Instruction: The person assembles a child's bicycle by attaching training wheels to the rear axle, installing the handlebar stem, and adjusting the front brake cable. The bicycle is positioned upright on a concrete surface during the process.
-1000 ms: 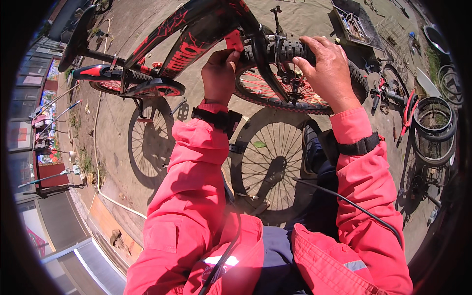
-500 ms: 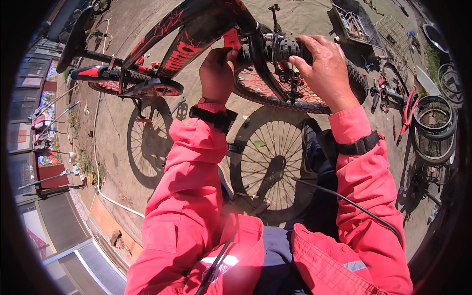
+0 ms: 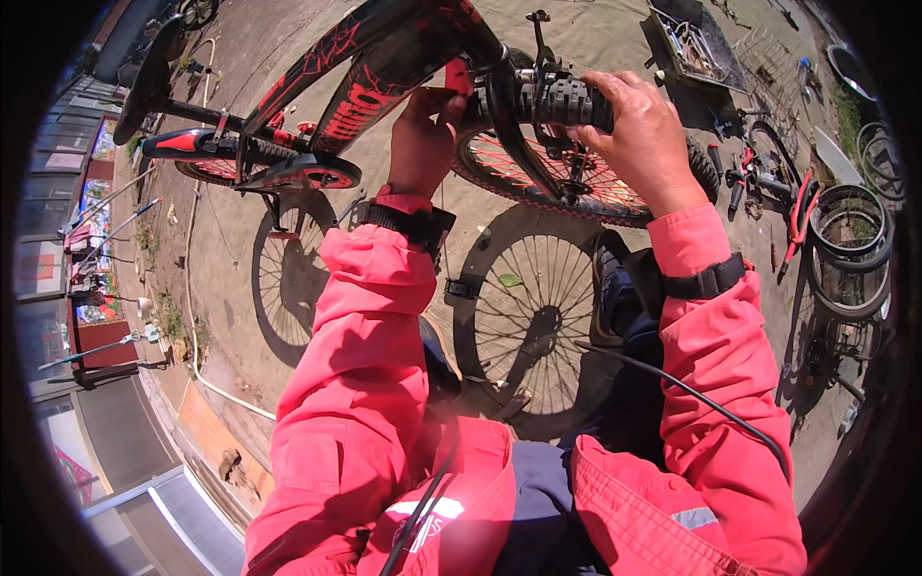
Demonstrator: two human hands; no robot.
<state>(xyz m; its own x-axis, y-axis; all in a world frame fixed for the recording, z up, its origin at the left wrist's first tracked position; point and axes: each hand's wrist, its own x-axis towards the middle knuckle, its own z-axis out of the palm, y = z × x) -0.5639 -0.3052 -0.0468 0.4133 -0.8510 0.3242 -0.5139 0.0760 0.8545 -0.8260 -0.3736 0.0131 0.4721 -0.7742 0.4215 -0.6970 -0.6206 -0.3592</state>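
A black bicycle frame with red markings stands in front of me, tilted in view. Its front wheel has a knobby black tyre, red spokes and a black fork. At the tyre's left side, my left hand pinches the lower end of a flat red piece; its exact kind is unclear. My right hand curves over the tyre's right side, thumb and fingers pressed to the tread. Part of the tyre is hidden under that hand.
On the right lie bicycle parts, red-handled cutters and several wheel rims. A tray of tools sits at the far right. A pale hose runs along the left. The wheel's shadow falls before my feet.
My right hand has shifted slightly right and its thumb has drawn in against the tread. My left hand stays by the red piece, now turned a little. The frame sits marginally further right in view.
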